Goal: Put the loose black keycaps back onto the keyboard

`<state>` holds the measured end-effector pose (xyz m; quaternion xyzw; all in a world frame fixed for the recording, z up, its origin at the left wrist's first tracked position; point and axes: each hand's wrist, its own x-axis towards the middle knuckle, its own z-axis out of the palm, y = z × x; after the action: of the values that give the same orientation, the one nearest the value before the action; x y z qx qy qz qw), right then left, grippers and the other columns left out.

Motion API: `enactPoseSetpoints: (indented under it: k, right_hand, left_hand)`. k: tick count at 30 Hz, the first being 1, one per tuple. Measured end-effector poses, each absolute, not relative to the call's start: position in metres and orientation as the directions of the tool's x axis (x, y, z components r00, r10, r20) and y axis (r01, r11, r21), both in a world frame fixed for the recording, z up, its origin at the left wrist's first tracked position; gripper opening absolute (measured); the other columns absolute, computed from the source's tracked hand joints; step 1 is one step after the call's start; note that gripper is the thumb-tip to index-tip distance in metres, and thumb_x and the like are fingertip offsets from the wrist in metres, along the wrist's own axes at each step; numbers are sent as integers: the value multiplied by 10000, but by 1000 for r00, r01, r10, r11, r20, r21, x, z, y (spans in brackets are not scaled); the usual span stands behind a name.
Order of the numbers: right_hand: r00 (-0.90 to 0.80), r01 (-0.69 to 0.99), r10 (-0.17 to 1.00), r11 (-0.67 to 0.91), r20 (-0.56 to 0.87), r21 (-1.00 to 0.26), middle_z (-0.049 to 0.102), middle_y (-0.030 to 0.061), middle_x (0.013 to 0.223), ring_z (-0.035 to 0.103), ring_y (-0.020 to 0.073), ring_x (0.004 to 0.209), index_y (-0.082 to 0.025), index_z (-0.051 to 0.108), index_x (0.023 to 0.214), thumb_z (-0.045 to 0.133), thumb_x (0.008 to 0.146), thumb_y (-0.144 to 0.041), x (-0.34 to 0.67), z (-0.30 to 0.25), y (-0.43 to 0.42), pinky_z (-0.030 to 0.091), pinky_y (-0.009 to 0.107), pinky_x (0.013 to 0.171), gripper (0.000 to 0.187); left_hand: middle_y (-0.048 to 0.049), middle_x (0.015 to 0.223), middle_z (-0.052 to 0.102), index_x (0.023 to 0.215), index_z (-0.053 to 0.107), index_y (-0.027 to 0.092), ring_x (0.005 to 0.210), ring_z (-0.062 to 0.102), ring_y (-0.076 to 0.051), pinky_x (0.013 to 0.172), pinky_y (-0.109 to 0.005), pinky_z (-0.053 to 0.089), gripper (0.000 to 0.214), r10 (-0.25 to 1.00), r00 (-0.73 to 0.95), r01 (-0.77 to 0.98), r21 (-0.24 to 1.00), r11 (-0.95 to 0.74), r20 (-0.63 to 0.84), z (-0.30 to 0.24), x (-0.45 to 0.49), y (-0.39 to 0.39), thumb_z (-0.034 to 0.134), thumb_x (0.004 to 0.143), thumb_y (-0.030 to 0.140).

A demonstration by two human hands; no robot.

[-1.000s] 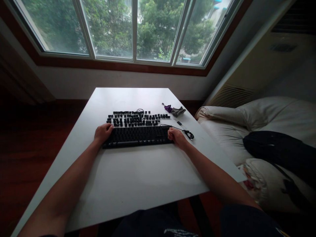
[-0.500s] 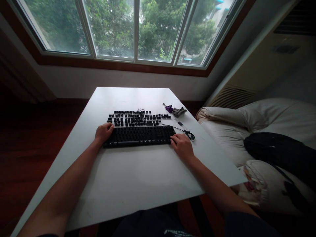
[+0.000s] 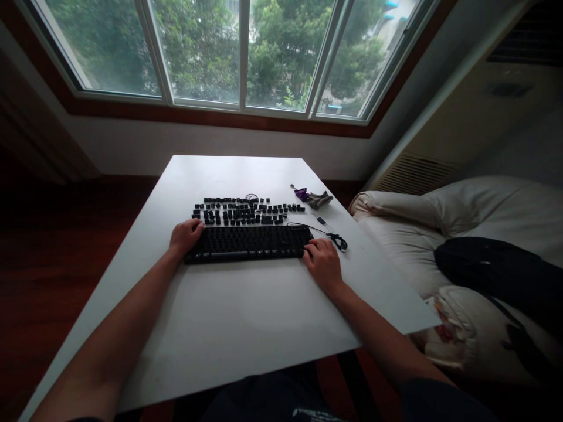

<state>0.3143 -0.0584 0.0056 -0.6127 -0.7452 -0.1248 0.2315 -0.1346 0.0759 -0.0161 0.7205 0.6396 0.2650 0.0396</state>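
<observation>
- Head view: a black keyboard (image 3: 248, 243) lies across a white table (image 3: 246, 328), with one hand at each end.
- Left hand (image 3: 185, 235) rests on the keyboard's left end, fingers curled loosely over the corner; whether they grip it cannot be told.
- Right hand (image 3: 324, 262) lies palm down at the right end, fingers close together, tips touching the near right corner.
- Loose keycaps (image 3: 246, 211) sit in rows just beyond the fingertips of both hands, apart from the keyboard.
- Cable (image 3: 332, 235) trails from the keyboard's far right corner, just beyond the right fingertips; a purple-and-grey bundle (image 3: 313, 197) lies farther off.
- Handling judgement: steadying both ends evenly and keeping the frame flat should keep the keycap rows undisturbed.
- Containers: none in view; the keycaps lie bare on the table.
</observation>
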Motion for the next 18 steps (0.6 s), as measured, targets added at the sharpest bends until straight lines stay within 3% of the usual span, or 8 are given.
enactPoseSetpoints:
  k: [10,14,18]
  right_hand:
    - [-185,938,842,306,507,-165,674,93,1030,553,268,1042,-210,695,970,530,952,-248,313,16,-33,420,403,946,170]
    - [-330,882,842,436,426,-179,678,71,1047,565,241,1027,-222,684,1052,550,949,-262,308,28,9,446,357,914,174]
    - [-351,901,874,413,337,-134,678,82,1086,561,241,1069,-219,681,1110,581,925,-233,304,35,57,446,347,911,212]
  left_hand:
    - [-57,876,731,916,721,239,820,639,-226,714,-304,395,398,947,36,914,373,-160,319,-12,-135,73,410,941,485]
    - [-57,880,731,921,715,237,820,640,-226,714,-304,394,390,945,38,914,371,-165,326,-11,-135,71,414,941,484]
    - [-60,888,734,915,712,239,825,646,-227,718,-302,403,395,947,43,910,378,-168,318,-9,-135,70,409,945,490]
